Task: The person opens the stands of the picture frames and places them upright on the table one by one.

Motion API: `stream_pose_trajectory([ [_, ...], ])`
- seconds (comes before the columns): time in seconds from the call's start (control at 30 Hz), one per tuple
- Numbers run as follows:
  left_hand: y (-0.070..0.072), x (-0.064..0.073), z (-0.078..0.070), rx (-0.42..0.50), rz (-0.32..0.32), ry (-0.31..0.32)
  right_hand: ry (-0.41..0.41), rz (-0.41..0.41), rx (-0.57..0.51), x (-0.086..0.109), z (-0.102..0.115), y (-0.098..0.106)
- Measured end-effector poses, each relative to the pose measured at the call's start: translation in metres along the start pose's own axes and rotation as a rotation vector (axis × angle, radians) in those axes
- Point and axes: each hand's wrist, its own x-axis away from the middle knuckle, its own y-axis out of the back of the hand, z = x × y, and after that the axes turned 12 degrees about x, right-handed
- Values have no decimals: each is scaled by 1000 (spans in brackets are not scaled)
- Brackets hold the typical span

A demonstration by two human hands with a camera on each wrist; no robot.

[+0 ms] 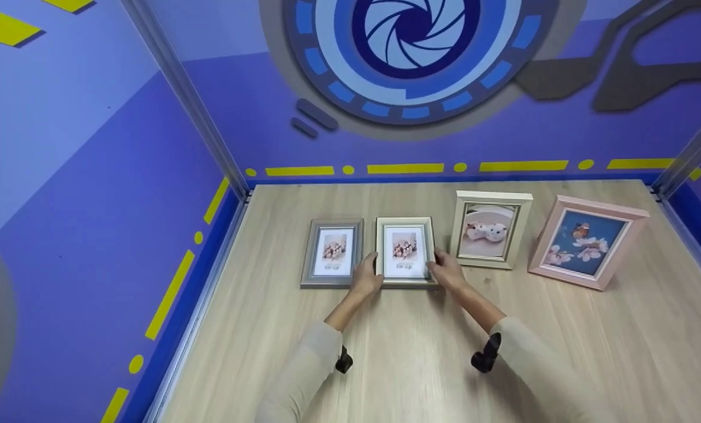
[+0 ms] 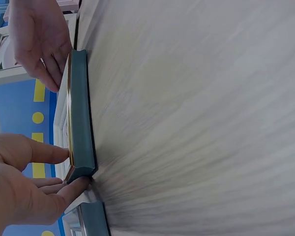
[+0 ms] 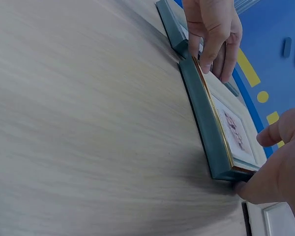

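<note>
A cream-gold picture frame (image 1: 406,283) with a flower print lies on the table between both hands. My left hand (image 1: 366,276) pinches its left side: in the left wrist view the thumb (image 2: 51,153) rests on the top edge and fingers press low against the side. My right hand (image 1: 449,273) is at the frame's right side. In the right wrist view one finger (image 3: 253,189) touches the near corner, while another digit (image 3: 270,136) stands off above it. Just left lies a grey picture frame (image 1: 308,264) with a similar print, close to my left hand.
To the right, a cream frame (image 1: 460,226) with a picture of small white figures stands upright. Beyond it stands a pink frame (image 1: 606,271) showing a butterfly and blossoms. The wooden table (image 1: 409,346) meets purple walls (image 1: 227,100) at the back and left.
</note>
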Motion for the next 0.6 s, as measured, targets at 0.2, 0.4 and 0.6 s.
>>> stream_pose_trajectory([
  [0.2, -7, 2, 1, 100, -89, 2, -23, -1, -44, -3, -1, 0],
  [0.4, -12, 5, -8, 273, -195, 74, -42, -46, -92, -1, 1, 0],
  [0.6, -12, 7, -13, 359, -272, 119, -72, -62, -127, 3, 4, 2],
])
